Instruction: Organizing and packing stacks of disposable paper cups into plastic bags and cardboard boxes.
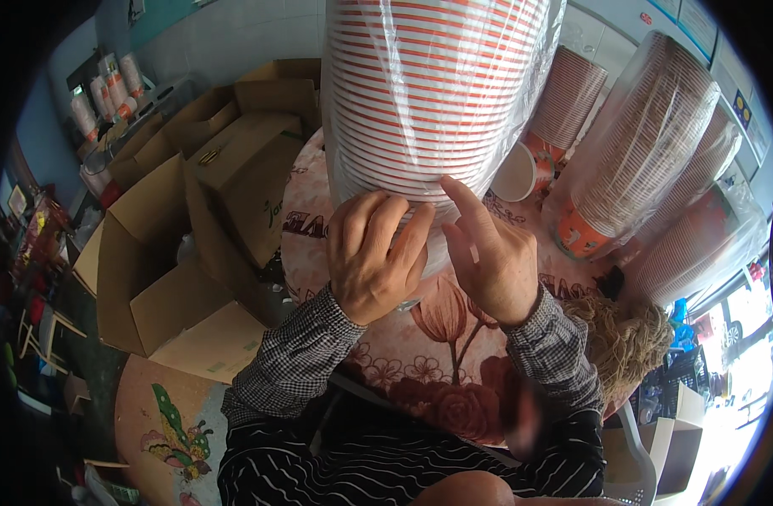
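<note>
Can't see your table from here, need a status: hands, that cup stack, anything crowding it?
Left hand gripping base of wrapped cup stack. Right hand open, fingertips on its plastic. More wrapped cup stacks lying close right; twine bundle beside right wrist.

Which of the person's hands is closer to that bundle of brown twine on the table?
Right. The right hand is at the big wrapped cup stack, on the side toward the twine bundle; the left hand grips the stack farther away.

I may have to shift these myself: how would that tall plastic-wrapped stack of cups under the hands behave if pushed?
The wrapped cup stack looks tall and narrow, so probably tippy. Its glossy film likely feels slippery under the left hand and right hand. Paper cups: probably light, crushable.
</note>
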Available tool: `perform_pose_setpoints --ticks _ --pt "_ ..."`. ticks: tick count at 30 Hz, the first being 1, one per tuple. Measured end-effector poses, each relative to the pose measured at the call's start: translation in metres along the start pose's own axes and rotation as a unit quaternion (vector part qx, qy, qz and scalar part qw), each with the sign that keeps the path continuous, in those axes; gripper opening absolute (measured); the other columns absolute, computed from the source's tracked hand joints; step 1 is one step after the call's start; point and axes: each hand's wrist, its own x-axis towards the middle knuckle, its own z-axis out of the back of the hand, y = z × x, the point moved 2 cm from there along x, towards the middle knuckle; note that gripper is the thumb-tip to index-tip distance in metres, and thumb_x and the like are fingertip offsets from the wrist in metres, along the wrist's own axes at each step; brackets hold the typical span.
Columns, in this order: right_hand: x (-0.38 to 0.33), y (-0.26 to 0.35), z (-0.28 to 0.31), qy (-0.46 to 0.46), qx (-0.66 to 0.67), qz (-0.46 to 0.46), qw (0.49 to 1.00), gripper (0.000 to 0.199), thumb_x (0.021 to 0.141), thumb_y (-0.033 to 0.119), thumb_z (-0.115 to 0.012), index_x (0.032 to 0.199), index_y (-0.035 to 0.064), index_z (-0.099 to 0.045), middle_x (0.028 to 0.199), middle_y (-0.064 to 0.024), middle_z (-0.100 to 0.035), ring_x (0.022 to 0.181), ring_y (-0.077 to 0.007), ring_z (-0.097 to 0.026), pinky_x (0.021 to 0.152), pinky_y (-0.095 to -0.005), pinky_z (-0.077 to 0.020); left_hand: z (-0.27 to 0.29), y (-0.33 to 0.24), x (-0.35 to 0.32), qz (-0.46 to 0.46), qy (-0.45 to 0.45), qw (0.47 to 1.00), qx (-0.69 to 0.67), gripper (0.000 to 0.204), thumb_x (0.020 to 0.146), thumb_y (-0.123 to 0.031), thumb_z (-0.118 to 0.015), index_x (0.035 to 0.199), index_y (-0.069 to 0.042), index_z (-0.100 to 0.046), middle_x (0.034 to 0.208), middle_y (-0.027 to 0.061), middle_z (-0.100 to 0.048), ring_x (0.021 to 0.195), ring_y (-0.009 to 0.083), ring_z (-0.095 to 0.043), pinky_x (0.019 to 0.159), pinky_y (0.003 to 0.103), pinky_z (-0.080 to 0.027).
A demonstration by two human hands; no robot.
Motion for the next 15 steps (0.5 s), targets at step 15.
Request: perform_pose_setpoints --ticks 15 --pt "0.0061 -0.0004 0.0015 -0.013 0.004 0.006 1.000 0.059 0.086 0.005 -0.069 0.143 0.0097 -0.053 0.066 -0.0036 -0.056 0.050 -0.0189 -0.059 0.048 -0.0334 -0.0502 0.0018 0.0000 -0.0003 0.000 0.006 1.000 0.000 0.036 0.076 -0.013 -0.073 0.111 -0.008 -0.073 0.115 0.0062 -0.058 0.113 0.0276 -0.054 0.096 0.046 -0.047"
